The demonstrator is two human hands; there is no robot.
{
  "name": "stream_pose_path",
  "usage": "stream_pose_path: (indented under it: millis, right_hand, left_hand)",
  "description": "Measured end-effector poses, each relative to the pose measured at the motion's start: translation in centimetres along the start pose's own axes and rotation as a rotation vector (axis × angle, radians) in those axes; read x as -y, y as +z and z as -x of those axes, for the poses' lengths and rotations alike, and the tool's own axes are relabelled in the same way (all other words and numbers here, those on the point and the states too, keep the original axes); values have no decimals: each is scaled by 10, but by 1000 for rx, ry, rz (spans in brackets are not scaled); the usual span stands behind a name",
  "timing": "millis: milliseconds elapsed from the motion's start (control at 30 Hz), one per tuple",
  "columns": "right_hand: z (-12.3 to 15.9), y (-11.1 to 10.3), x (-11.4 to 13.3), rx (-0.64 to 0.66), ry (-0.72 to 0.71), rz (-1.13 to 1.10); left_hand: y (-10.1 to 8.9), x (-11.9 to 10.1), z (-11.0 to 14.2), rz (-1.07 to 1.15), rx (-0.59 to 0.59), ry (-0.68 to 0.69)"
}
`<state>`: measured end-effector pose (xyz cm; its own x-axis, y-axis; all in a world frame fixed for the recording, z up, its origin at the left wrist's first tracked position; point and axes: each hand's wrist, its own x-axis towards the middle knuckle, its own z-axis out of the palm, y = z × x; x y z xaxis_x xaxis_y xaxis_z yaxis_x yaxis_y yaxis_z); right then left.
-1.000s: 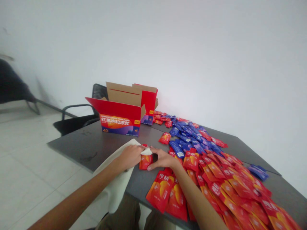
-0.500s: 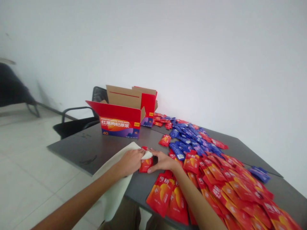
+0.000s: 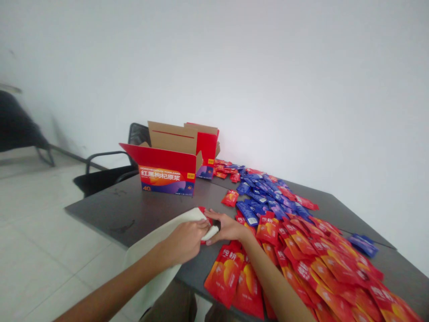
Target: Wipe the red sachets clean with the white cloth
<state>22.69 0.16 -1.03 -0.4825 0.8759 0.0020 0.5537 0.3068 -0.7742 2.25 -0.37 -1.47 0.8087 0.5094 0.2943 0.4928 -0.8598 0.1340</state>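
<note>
My left hand [image 3: 187, 240] is closed on a white cloth [image 3: 152, 248], pressing it down over a red pouch near the table's front edge. Most of that red pouch [image 3: 201, 209] is hidden under the cloth; only its top and a bit of its lower edge show. My right hand [image 3: 226, 228] steadies the pouch from the right side, thumb below and fingers above. The loose end of the cloth hangs over the table edge. Just below my right wrist, large red pouches [image 3: 225, 273] lie flat.
An open red and purple carton [image 3: 167, 181] stands at the table's left, with a second open carton [image 3: 207, 150] behind it. Blue pouches [image 3: 258, 192] and red pouches [image 3: 335, 268] are heaped along the right. A black chair [image 3: 107, 176] is beyond the table [image 3: 110, 212].
My left hand has moved slightly right and down with the cloth, which now covers most of the pouch. My right hand has stayed nearly in place.
</note>
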Motion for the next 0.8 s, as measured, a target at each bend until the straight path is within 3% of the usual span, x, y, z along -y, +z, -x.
stream_pose_path:
  millis: [67,233,400,467,600,667,800]
  right_hand:
    - [-1,0,-2,-5,-13,-1]
    - [0,-1,-1,6,-55,10]
    - [0,0,0,-1,0,10]
    - [-1,0,-1,0,2,26]
    - [0,-1,0,15,-50,39]
    - [1,-1,2,16,-54,28]
    - [1,0,1,0,-4,22]
  left_hand:
    - [1,-1,2,23,-3,23]
    - [-3,14,-9,-47,12,-193]
    - [2,-1,1,-13,-6,10]
    - [3,-4,4,3,-15,33]
    - [-5,10,-5,-31,12,-175]
    - [-7,13,-8,-45,19,-216]
    - [-2,2,1,5,11,-24]
